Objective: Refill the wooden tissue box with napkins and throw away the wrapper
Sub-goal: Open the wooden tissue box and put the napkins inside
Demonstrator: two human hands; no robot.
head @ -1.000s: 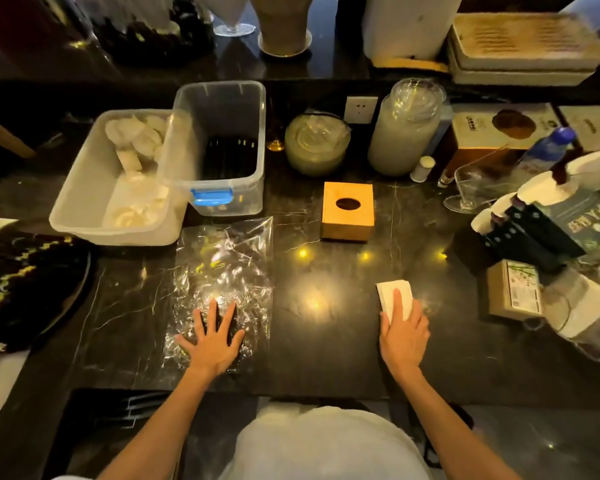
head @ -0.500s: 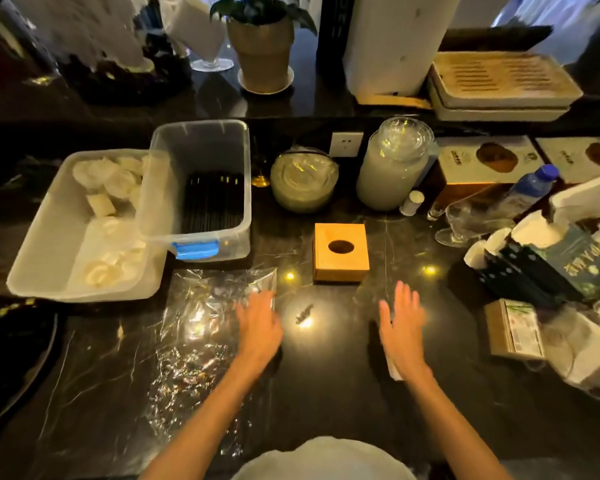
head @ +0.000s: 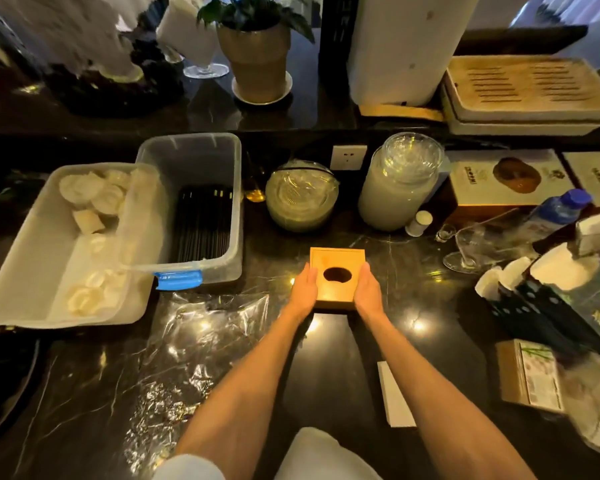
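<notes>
Both hands, left (head: 303, 289) and right (head: 368, 289), clasp the box (head: 336, 263) at frame centre; lift evenly, keeping palms square to its sides.

Single head view, looking forward-down over dark counter (head: 430, 341), close, wide-angle.

One wooden tissue box (head: 336, 271), two hands on it. Left of the box: two plastic bins (head: 194, 188) (one overlapping the other), one clear wrapper (head: 201, 327). Behind the box: two glass jars (head: 399, 181). Near-right: one napkin stack (head: 394, 396).
</notes>
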